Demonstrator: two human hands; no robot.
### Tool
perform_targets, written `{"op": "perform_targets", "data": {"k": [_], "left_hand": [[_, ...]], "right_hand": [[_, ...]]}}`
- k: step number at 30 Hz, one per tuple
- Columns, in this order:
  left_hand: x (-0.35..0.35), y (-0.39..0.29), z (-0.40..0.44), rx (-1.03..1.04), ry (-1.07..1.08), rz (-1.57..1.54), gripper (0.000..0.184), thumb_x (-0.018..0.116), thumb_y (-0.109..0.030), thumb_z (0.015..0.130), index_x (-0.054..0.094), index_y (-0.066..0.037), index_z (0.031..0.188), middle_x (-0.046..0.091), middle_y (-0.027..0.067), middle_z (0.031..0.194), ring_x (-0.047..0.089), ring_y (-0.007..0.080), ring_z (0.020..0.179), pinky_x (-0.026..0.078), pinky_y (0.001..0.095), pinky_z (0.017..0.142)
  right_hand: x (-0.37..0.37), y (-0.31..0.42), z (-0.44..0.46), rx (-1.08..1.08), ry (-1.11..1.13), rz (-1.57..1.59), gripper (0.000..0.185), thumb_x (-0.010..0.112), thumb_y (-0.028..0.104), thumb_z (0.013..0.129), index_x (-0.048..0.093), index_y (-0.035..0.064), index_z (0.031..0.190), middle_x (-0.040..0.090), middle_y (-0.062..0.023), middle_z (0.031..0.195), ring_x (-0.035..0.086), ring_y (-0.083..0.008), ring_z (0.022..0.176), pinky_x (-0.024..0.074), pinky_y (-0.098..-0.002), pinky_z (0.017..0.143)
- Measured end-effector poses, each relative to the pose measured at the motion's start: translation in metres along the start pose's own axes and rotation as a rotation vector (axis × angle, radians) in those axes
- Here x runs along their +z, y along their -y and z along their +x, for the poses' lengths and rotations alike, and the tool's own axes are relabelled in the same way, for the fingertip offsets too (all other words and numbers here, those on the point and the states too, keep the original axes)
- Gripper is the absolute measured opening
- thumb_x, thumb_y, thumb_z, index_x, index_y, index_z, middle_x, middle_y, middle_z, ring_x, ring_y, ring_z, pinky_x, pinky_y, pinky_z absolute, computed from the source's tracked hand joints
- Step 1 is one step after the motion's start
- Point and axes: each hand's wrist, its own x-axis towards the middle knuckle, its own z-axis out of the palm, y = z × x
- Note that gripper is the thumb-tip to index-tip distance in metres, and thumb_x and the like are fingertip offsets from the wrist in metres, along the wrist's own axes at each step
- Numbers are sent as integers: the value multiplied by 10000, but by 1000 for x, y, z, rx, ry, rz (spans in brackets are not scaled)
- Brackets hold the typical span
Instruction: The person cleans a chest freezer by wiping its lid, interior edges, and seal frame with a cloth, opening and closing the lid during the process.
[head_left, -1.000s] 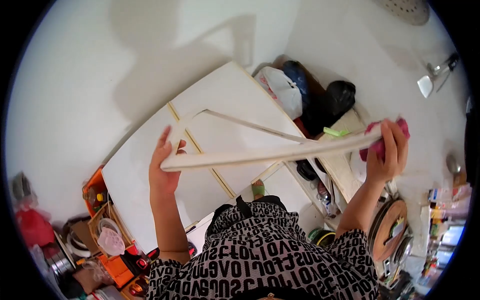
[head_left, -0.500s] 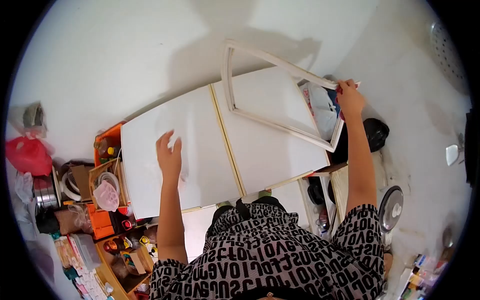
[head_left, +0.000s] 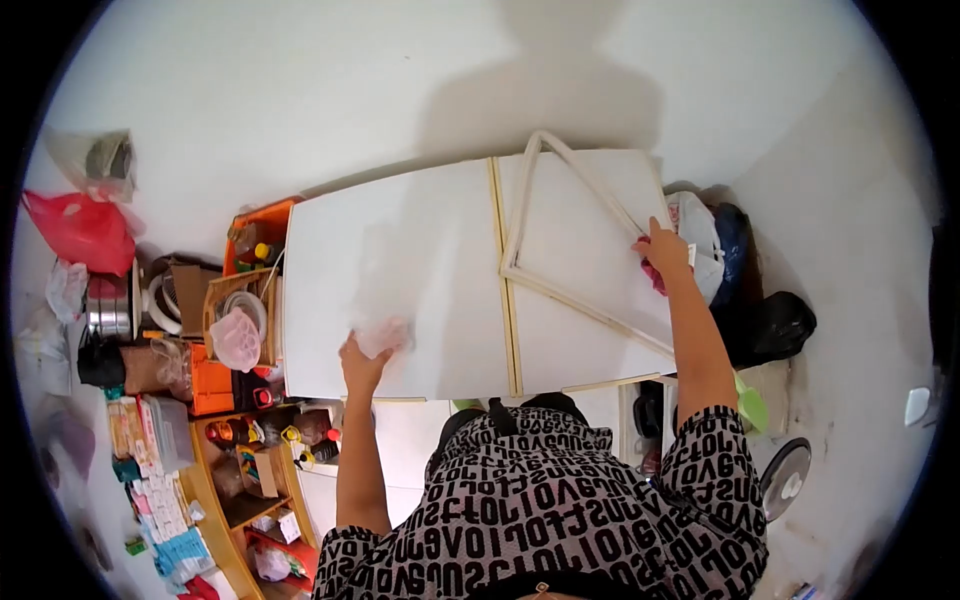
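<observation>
My right hand (head_left: 670, 250) is closed around a crumpled red-pink cloth (head_left: 655, 278) at the right side of a thin white frame (head_left: 521, 205). The frame resembles a door seal and lies slanted over the right half of a large white two-panel surface (head_left: 440, 240); part of it is hidden behind my right hand and forearm. On the left panel, my left hand (head_left: 362, 366) has its fingers curled at the edge of a pale pink, crumpled piece (head_left: 388, 334). That piece is blurred, so its material is unclear.
Left of the panels stand an orange crate (head_left: 265, 228), a pink basket (head_left: 236, 340) and a wooden shelf (head_left: 222, 480) with packed items. Plastic bags, including a black one (head_left: 782, 328), crowd the right end. A round lid (head_left: 786, 478) leans at lower right.
My left hand has come down from above the panel to the pale pink piece. My right hand has moved down and left with the cloth, and the frame now lies lower on the panel.
</observation>
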Motion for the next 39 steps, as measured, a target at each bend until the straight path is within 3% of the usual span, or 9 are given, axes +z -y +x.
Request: {"op": "perform_targets", "data": {"k": [2, 3, 11, 21, 24, 28, 30, 34, 39], "left_hand": [[5, 3, 7, 42, 173, -202, 636, 736, -312, 703, 505, -27, 1222, 596, 239, 1084, 614, 354, 960, 493, 404, 777], [19, 7, 6, 94, 28, -395, 404, 655, -191, 728, 585, -17, 1086, 645, 200, 787, 650, 300, 772, 493, 371, 669], [22, -108, -2, 234, 280, -525, 372, 497, -42, 676, 631, -51, 1023, 479, 70, 554, 441, 138, 487, 395, 293, 479], [89, -268, -25, 282, 503, -976, 383, 483, -27, 702, 573, -50, 1074, 559, 86, 696, 508, 148, 580, 420, 301, 541], [93, -288, -22, 299, 664, -720, 426, 556, -85, 753, 517, -79, 1178, 587, 127, 860, 565, 180, 760, 461, 307, 646], [143, -246, -29, 682, 263, -600, 506, 629, -160, 781, 457, -114, 1255, 547, 150, 1075, 560, 226, 945, 485, 333, 745], [96, -228, -40, 422, 442, -661, 519, 655, -148, 781, 455, -97, 1257, 449, 155, 1240, 516, 248, 1078, 492, 351, 806], [78, -128, -57, 192, 67, -712, 457, 627, -69, 795, 469, -67, 1224, 455, 115, 1157, 533, 228, 961, 489, 327, 762], [64, 18, -89, -483, -289, -594, 477, 650, -115, 772, 442, -15, 1189, 389, 152, 1145, 465, 233, 941, 435, 334, 817]], "right_hand": [[-1, 5, -3, 1, 6, 38, 566, 694, 399, 715, 522, 59, 1134, 643, -194, 899, 627, -359, 852, 497, -452, 715], [-3, 4, -5, 19, -1, 41, 573, 687, 398, 722, 517, 77, 1165, 615, -195, 998, 619, -354, 887, 499, -444, 728], [4, -5, -21, 120, -140, 103, 546, 681, 326, 744, 514, 124, 1224, 476, -147, 1273, 578, -352, 1008, 479, -431, 837], [13, 19, -75, 50, -248, 401, 395, 660, 304, 787, 601, 105, 1123, 525, -88, 1231, 541, -295, 1090, 463, -392, 876], [20, 24, -88, 51, -231, 410, 382, 649, 315, 797, 604, 120, 1123, 525, -68, 1234, 560, -279, 1064, 477, -383, 850], [20, 32, -101, 44, -217, 392, 364, 652, 302, 793, 608, 127, 1109, 530, -44, 1221, 593, -271, 1000, 501, -383, 787], [24, 34, -104, 25, -241, 394, 353, 655, 293, 793, 609, 128, 1101, 530, -37, 1221, 599, -271, 986, 507, -381, 765], [16, 51, -115, -9, -307, 370, 333, 663, 266, 783, 612, 125, 1081, 526, -42, 1224, 612, -268, 948, 520, -384, 705], [11, 108, -118, -286, -187, 285, 456, 698, 256, 745, 564, 121, 1160, 490, -79, 1273, 623, -259, 874, 519, -386, 656]]}}
